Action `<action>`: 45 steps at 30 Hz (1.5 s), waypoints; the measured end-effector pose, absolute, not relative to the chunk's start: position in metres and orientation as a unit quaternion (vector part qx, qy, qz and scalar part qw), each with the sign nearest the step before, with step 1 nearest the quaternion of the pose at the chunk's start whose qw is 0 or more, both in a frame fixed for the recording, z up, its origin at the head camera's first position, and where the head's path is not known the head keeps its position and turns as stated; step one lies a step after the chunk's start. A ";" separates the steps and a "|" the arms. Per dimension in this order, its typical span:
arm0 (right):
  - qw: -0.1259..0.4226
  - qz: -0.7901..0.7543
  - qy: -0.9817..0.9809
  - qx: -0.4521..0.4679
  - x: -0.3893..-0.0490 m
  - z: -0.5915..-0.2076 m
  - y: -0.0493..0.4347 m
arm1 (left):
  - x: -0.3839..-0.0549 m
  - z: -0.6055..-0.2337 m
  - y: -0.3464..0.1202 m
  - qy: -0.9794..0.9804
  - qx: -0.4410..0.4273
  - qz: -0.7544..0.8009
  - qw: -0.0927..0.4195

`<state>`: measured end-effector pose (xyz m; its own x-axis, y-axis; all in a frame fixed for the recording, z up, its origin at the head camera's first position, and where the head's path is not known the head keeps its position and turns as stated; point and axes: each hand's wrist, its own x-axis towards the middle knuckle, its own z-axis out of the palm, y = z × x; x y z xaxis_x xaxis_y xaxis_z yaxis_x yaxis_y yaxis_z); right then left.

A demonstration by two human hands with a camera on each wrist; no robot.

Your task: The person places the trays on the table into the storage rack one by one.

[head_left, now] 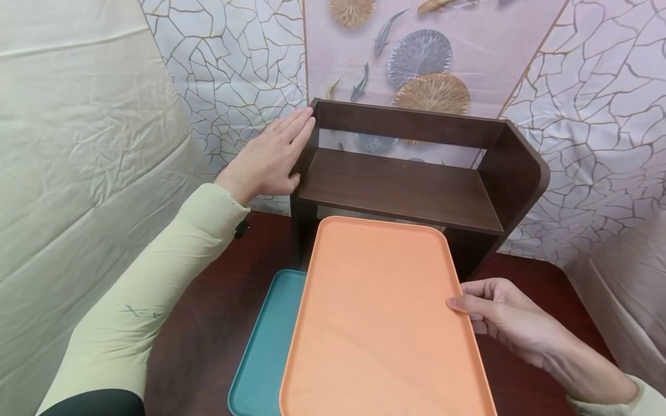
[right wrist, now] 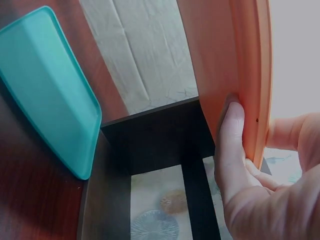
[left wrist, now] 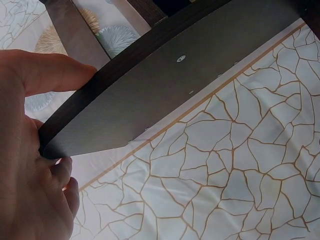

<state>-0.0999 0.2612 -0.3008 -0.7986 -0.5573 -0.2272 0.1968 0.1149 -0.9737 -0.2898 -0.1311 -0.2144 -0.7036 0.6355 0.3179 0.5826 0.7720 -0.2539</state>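
Observation:
My right hand pinches the right rim of an orange tray, thumb on its upper face and fingers beneath. In the right wrist view the tray's rim stands between thumb and fingers. The tray is raised in front of a dark brown wooden shelf, its far end overlapping the lower opening. My left hand rests along the edge of the shelf's left side panel, fingers straight and together in the head view. A teal tray lies on the table, partly hidden under the orange one.
The dark red tabletop runs under the trays and shelf. Behind the shelf hangs a patterned cloth with gold crackle lines. Pale cloth walls close in the left side, with more cloth at the right.

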 end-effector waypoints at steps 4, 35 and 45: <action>0.286 -0.651 0.692 -0.129 -0.102 -0.295 0.260 | -0.290 -0.215 -0.131 -0.921 -0.330 0.071 0.197; 0.190 -0.607 0.769 -0.067 -0.162 -0.265 0.245 | -0.288 -0.214 -0.130 -0.917 -0.333 0.084 0.204; 0.176 -0.606 0.775 -0.035 -0.188 -0.258 0.241 | -0.287 -0.213 -0.131 -0.919 -0.332 0.077 0.199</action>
<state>-0.1881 0.2410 -0.2576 -0.9359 -0.2673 -0.2296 0.1587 0.2620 -0.9519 -0.2874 -0.1306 -0.2128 -0.6998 0.6416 0.3140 0.5800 0.7670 -0.2746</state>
